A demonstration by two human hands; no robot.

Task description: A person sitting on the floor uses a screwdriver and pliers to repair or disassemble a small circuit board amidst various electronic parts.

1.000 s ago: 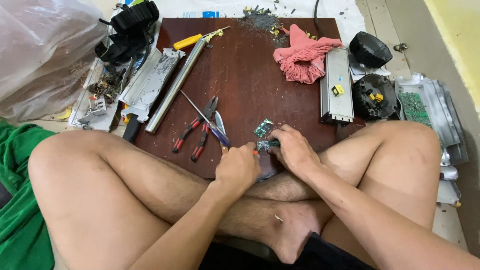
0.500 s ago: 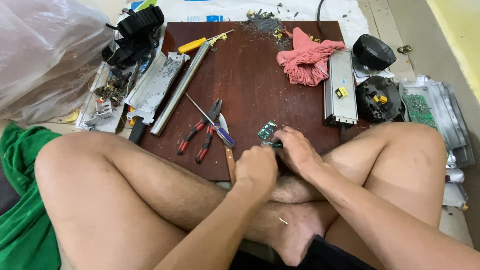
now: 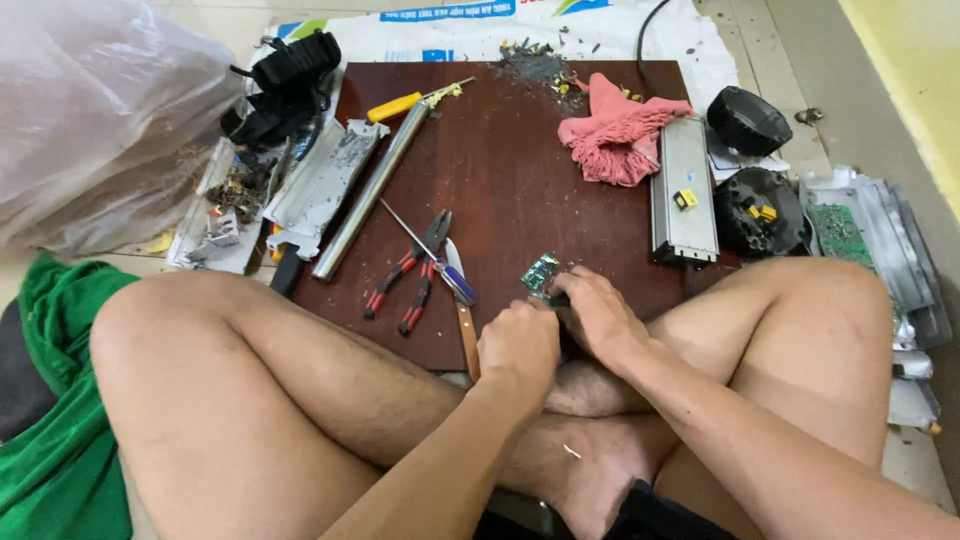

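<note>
Both hands, left hand (image 3: 518,345) and right hand (image 3: 597,315), close around a small green circuit board (image 3: 541,273), bracing it at the dark brown wooden board's (image 3: 520,180) near edge, right of the red-handled pliers (image 3: 410,270).

Both hands — left (image 3: 518,345), right (image 3: 597,315) — side by side, fingers seemingly curled.

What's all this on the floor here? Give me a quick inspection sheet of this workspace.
Surface: dark brown board on the floor, metal scraps at its far edge.
Job's things: small green circuit board, gripped by both hands.
Clutter: red-handled pliers, screwdriver, metal tube, pink rag, grey metal casing.
Hands: left hand and right hand close together on the circuit board.
Cables: black cable.
Surroundings: plastic bag, green cloth.
</note>
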